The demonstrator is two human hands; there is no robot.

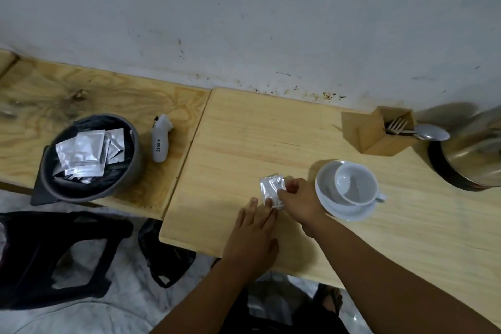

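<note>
The silver foil sachet (271, 187) lies flat on the table (244, 130) between the two hands, just ahead of their fingertips. The right hand (301, 198) pinches the sachet's near right edge between curled fingers and thumb, while the left hand (254, 228) lies flat with its fingers straight, one fingertip touching the sachet's lower edge, gripping nothing. The step in hand looks like getting a hold on the sachet in order to open it; it appears sealed, though the foil is too bright to be sure. An empty white cup (355, 184) stands on its saucer (349, 215) just to the right of the right hand, nearly touching the wrist, and is probably where the contents belong. The next move calls for the left hand to close on the opposite edge so both hands can tear across the top, then a short carry rightward to the cup. Well off to the left of the left hand, a lined bin (137, 160) holding other foil sachets would take the wrapper.
</note>
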